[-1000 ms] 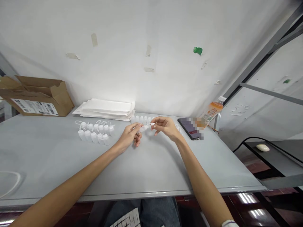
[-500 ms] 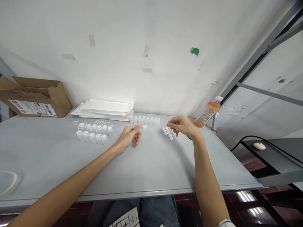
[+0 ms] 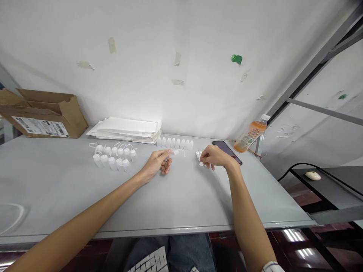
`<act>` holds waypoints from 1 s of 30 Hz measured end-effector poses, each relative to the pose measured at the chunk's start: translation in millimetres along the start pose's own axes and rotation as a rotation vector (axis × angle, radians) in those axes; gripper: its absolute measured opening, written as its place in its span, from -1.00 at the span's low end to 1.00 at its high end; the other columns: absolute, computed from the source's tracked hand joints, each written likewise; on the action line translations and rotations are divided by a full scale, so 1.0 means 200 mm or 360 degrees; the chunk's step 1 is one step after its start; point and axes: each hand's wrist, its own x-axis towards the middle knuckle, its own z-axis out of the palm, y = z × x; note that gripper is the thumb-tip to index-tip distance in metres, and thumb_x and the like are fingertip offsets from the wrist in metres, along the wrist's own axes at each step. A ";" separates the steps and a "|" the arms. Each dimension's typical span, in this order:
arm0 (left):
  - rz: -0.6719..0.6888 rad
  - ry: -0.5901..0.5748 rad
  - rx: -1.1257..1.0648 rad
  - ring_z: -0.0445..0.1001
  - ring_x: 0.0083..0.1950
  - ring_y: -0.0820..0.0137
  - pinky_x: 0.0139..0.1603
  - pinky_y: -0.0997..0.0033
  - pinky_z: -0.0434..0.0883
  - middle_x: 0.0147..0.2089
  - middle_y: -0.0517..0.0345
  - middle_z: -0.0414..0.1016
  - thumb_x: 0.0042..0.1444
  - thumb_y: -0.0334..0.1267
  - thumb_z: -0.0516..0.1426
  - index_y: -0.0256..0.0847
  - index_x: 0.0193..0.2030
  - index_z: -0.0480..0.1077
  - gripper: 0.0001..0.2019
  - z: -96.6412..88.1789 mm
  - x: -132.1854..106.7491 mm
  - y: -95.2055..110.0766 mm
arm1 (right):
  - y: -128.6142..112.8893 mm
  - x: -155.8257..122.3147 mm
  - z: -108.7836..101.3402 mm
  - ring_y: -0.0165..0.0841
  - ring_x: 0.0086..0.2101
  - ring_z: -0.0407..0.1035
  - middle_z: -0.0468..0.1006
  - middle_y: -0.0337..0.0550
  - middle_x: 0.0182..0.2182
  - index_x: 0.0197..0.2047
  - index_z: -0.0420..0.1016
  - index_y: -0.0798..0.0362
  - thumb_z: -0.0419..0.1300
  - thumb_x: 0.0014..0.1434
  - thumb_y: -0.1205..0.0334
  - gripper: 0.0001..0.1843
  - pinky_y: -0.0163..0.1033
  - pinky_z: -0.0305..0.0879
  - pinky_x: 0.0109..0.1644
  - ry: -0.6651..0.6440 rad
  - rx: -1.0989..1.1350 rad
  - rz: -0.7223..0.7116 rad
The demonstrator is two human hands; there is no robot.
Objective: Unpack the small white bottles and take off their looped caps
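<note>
My left hand (image 3: 159,162) pinches a small white plastic bottle (image 3: 176,152) between thumb and fingers, just above the table; a thin white strap curls from its right end. The fingers hide most of the bottle. My right hand (image 3: 214,156) reaches down into a cluster of small white caps (image 3: 197,154), its thumb and fingertips drawn together. Whatever lies between those fingertips is too small to make out. Behind my hands stands a row of small white bottles (image 3: 177,144) without caps. Several capped bottles (image 3: 112,163) with looped straps stand in two rows on the left.
A stack of white sheets (image 3: 124,128) lies at the back of the grey table (image 3: 170,204), with an open cardboard box (image 3: 53,113) at the left corner. A phone (image 3: 228,151) lies behind my right hand, near an orange drink bottle (image 3: 249,136). A white cord (image 3: 19,215) shows at left.
My right hand has lowered onto the caps and moved slightly left, uncovering the phone behind it. My left hand keeps its pinch on the bottle; its strap shows more plainly.
</note>
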 end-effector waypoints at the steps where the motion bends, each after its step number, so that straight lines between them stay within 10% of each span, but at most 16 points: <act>1: 0.0001 -0.0003 -0.0002 0.35 -0.66 0.51 -0.67 0.53 0.16 -0.51 0.26 0.31 0.14 0.10 0.11 -0.24 -0.41 0.22 -0.60 0.00 0.00 0.00 | 0.00 0.01 0.01 -0.42 -0.68 0.36 0.50 -0.16 -0.65 -0.62 0.47 0.14 0.11 -0.12 0.49 -0.83 -0.37 0.23 -0.61 -0.0026 -0.0012 0.0023; 30: 0.0036 -0.0010 0.0016 0.35 -0.66 0.51 -0.66 0.52 0.16 -0.52 0.26 0.31 0.16 0.08 0.11 -0.24 -0.43 0.22 -0.61 0.00 -0.01 0.03 | -0.03 -0.01 0.01 -0.45 -0.73 0.30 0.48 -0.19 -0.69 -0.57 0.42 0.13 0.18 -0.05 0.48 -0.87 -0.36 0.18 -0.62 0.0187 -0.0104 0.0134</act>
